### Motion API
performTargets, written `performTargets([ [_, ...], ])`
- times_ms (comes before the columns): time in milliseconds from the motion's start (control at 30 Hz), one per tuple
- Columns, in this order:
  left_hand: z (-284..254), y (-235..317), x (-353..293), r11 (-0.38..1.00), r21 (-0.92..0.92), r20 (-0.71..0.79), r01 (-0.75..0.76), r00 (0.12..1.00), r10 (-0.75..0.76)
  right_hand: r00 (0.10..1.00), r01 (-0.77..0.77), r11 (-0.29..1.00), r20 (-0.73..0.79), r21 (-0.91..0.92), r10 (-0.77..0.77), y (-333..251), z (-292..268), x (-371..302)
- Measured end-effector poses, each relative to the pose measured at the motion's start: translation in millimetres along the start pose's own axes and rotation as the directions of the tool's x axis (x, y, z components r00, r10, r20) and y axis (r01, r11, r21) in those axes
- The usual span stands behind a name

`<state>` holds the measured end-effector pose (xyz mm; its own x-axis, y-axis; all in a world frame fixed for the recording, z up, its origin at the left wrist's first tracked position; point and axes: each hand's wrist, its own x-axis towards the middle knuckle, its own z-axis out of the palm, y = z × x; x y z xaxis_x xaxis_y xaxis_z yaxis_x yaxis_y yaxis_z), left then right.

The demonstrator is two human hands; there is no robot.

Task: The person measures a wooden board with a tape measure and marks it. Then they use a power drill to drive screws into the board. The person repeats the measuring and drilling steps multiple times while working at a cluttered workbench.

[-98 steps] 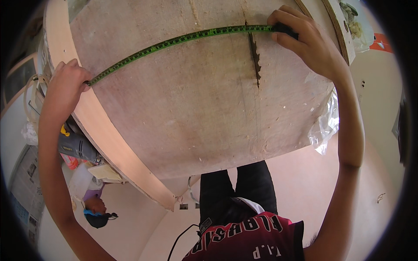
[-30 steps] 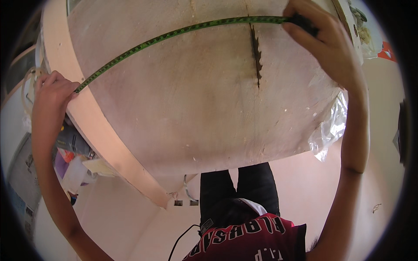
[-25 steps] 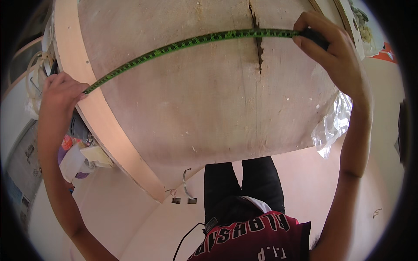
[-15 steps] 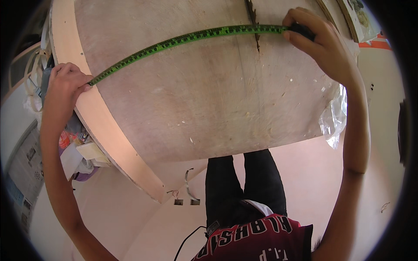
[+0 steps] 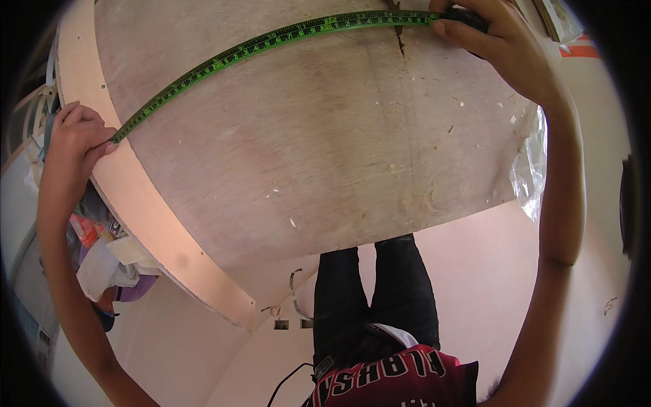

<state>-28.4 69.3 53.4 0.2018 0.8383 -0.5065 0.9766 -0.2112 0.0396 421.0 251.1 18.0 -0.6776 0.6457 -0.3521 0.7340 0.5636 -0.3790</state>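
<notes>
A green tape measure (image 5: pixel 264 44) is stretched in a shallow arc over a worn wooden board (image 5: pixel 291 142). My left hand (image 5: pixel 80 139) pinches the free end of its blade at the pale wood strip (image 5: pixel 152 210) along the board's left side. Over at the far right, my right hand (image 5: pixel 498 44) is closed round the dark tape case (image 5: pixel 464 20), with thumb and fingers where the blade comes out. Near the right hand, the blade passes across a dark, splintered crack (image 5: pixel 400 42) in the board.
Clear plastic sheeting (image 5: pixel 529 166) hangs off the board's right edge. Below the left forearm lie assorted items, among them a white bag (image 5: pixel 102 268). Loose wires stick out by wall boxes (image 5: pixel 281 325) under the near edge. Wood chips dot the board.
The view has shifted, and both hands with the tape now sit nearer the picture's outer edges. The blade looks larger, its markings turned more toward me. Both grips stay the same.
</notes>
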Motion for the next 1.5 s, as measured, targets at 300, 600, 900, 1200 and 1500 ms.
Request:
performTargets([
  [300,4.2,1.5,0.8,1.000,0.007,-0.005,0.002,1.000,-0.002,0.995,0.066,0.997,-0.080,0.032,-0.063,19.2,13.6,0.9],
  [600,5.5,8.1,4.4,0.999,0.021,-0.022,0.032,0.999,-0.032,0.996,-0.030,0.999,-0.079,0.016,0.031,-2.5,8.5,-5.5],
  [900,7.3,8.8,5.1,0.999,0.025,-0.042,0.037,0.998,-0.036,0.999,-0.046,0.993,0.009,0.110,0.046,16.7,9.5,3.5],
  [1200,6.7,6.0,6.5,0.998,0.036,-0.018,0.047,0.999,-0.046,0.997,-0.070,0.994,0.044,0.087,0.067,18.0,7.0,6.8],
  [1500,8.9,6.8,9.8,0.998,0.034,-0.013,0.054,0.998,-0.053,0.998,-0.049,0.998,0.038,0.046,0.048,21.4,7.6,9.5],
])
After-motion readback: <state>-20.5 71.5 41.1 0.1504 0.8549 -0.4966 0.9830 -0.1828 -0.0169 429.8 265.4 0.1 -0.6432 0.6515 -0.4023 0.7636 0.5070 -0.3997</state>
